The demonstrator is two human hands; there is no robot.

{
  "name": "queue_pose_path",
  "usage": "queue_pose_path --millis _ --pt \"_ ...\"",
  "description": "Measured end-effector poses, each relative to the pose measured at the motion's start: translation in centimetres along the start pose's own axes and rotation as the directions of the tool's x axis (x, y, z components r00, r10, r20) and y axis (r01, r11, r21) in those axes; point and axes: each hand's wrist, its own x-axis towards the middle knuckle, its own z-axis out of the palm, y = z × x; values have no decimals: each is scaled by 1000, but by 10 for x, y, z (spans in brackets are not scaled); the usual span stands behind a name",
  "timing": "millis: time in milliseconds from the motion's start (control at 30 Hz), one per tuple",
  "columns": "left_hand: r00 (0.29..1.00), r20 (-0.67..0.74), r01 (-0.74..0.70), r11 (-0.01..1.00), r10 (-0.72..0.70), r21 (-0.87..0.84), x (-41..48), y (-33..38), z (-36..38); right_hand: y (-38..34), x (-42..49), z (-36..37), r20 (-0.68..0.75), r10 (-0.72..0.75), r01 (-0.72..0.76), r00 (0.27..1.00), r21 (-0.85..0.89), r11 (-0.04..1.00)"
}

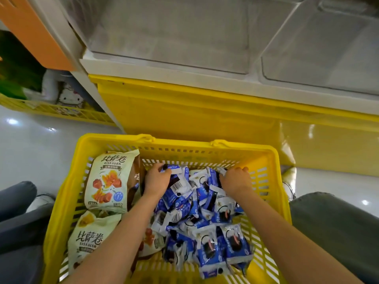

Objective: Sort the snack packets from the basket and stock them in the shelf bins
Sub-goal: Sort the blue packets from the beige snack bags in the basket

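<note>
Left hand [156, 180] and right hand [235, 181] are each grasping blue packets [208, 245] in basket [205, 148]. Next move is calling for lifting them into shelf bin [164, 37]

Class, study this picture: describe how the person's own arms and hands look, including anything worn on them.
The left hand and right hand are bare: no gloves, rings or watch show. Both forearms are bare too, with no sleeve in view down to the picture's lower edge.

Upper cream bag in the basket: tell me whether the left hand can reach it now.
Probably yes. The left hand grips blue packets right beside the upper cream bag, whose face lies uncovered.
</note>
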Motion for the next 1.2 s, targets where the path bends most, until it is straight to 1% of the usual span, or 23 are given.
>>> queue_pose_path --millis 67,133,167,233,300,400,533,633,700,767,867,933,1033,1100,1200 --pt "999 52 -17 1000 18 -25 -2 -4 2 4 2 -2 -52 -22 26 998 77 997" --pt "995 98 -19 999 22 -31 -6 -6 6 5 -1 1 -108 -63 88 992 239 967" --pt "992 123 -22 999 25 -24 -7 -7 8 3 -3 2 -102 -80 110 992 330 938" --pt "986 165 -32 999 32 -2 -10 -8 9 -3 -9 4 -24 -99 97 995 497 862" --pt "979 205 -13 1000 10 11 -8 -6 8 -5 -7 6 51 -92 44 994 590 806" --pt "968 250 21 1000 -21 1 -5 2 5 -6 -3 3 142 -123 -8 982 686 727" --pt "960 281 32 999 -22 -30 -8 1 8 -14 -8 2 249 -151 -127 957 824 552" --pt "962 273 3 999 12 -54 -20 -1 10 -17 -23 0 289 -179 -184 940 875 447" --pt "956 293 3 997 21 -81 -27 -2 9 -16 -36 -3 306 -204 -212 930 899 383" --pt "952 304 4 992 35 -124 -35 -2 7 -16 -51 -9 306 -227 -208 925 905 371" --pt "955 283 -37 980 93 -198 -52 -1 4 -16 -73 -14 267 -216 -174 939 912 372" --pt "954 260 -101 975 151 -196 -67 -1 1 -14 -88 -15 227 -216 -142 950 927 348" --pt "942 246 -185 965 228 -189 -92 -6 -4 -9 -112 -17 156 -234 -65 960 933 355" --pt "921 241 -255 942 305 -216 -108 -10 -6 -7 -128 -19 121 -253 -21 960 931 364" --pt "877 223 -361 890 426 -279 -137 -17 -11 -3 -155 -20 107 -293 16 950 922 386"
